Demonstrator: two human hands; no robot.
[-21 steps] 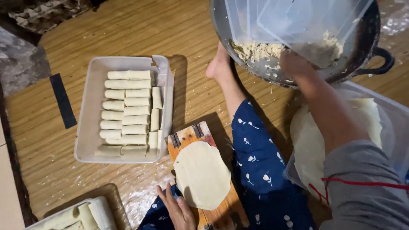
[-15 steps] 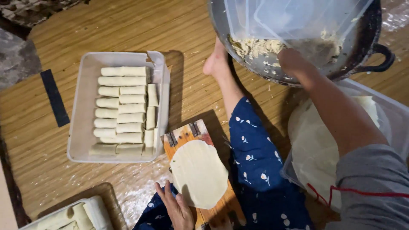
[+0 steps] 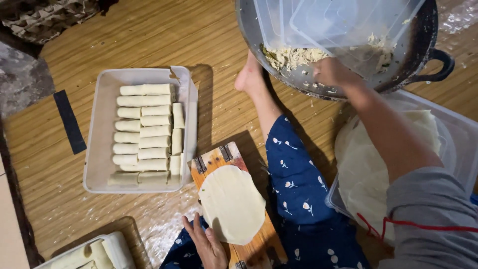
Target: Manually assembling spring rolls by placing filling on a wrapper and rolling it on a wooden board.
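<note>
Reaching into the dark pan [image 3: 423, 60], the right hand [image 3: 331, 72] looks cupped over shredded filling [image 3: 294, 57], though whether it grasps any I cannot tell. Near the wooden board [image 3: 219, 159], a tray [image 3: 99, 149] holds many finished rolls [image 3: 144, 132], their length lying crosswise. One round wrapper [image 3: 231, 204] lies flat on the board, unfilled, with no clear long axis; the left hand [image 3: 206, 244] rests open at its near edge.

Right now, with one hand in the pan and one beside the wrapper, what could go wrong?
The right hand scoops filling near the low edge of the tilted pan; some might spill onto the floor. The wrapper overhangs the wooden board, so the left hand might tear it.
</note>
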